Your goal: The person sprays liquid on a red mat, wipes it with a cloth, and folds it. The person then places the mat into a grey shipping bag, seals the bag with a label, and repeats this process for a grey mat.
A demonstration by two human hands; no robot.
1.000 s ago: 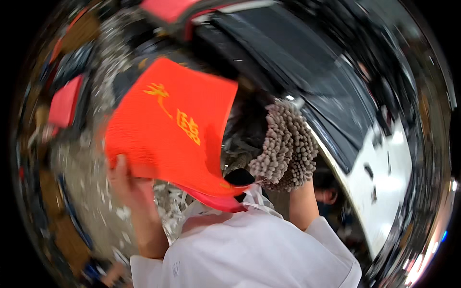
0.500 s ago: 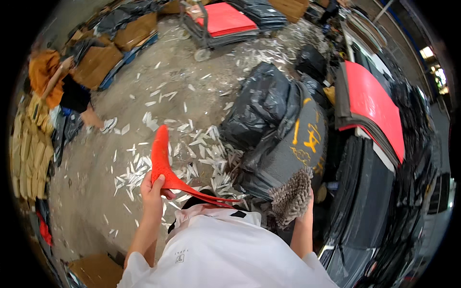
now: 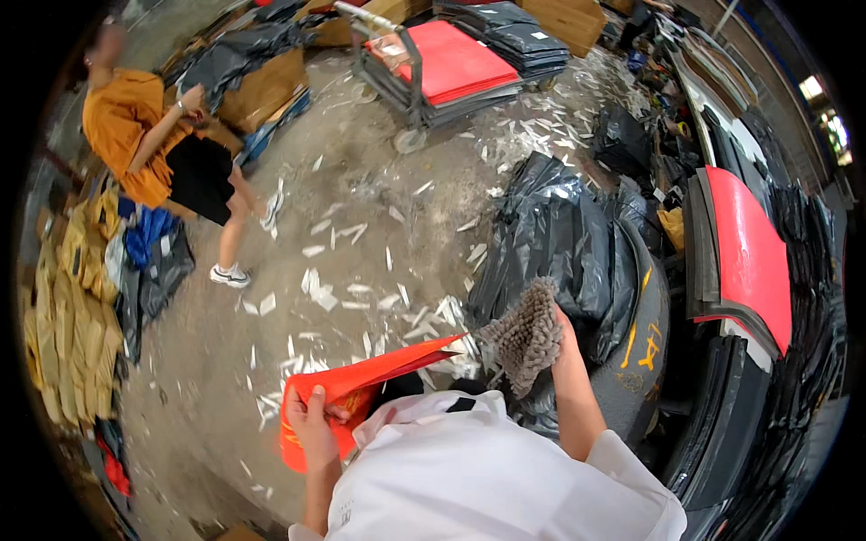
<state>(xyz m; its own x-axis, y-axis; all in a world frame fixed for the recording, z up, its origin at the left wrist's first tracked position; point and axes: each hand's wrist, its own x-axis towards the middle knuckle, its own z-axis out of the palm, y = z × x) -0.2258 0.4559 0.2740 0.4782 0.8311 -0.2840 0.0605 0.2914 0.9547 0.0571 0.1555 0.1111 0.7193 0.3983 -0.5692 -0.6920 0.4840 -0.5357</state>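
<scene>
Fisheye view from the head, seen as I am working at a distance. A concrete floor [image 3: 198, 361] is spanning the scene. At its far side a trolley [image 3: 416, 77] is carrying flat red sheets [image 3: 460, 59]; at the left a co-worker in an orange top [image 3: 131, 135] is standing well apart from my hands. A black-wrapped bundle [image 3: 532, 248] is lying ahead and to the right, with a dark grey roll [image 3: 645, 334] beside it.

Nearer, a bent red sheet [image 3: 370, 374] is lying in front of the white shirt [image 3: 469, 451], already within my left hand [image 3: 314, 431]. I am gripping it near its left end, thumb on the upper face and fingers curling under. The governing relation is its long axis: from this grip it is running to the right and slightly away from the body, narrowing to a point, while the left end is drooping below the hand.

That point is ending just beside a grey tufted cloth [image 3: 528, 343] at my right hand [image 3: 566, 338]; whether the two are touching, I cannot tell. The left hand is thus holding one end, and the right is being the nearer to the other. The cloth is hiding the right fingers, so I cannot tell whether they are closing on it. Smallest of all, pale scraps [image 3: 320, 293] are littering the ground beyond.
</scene>
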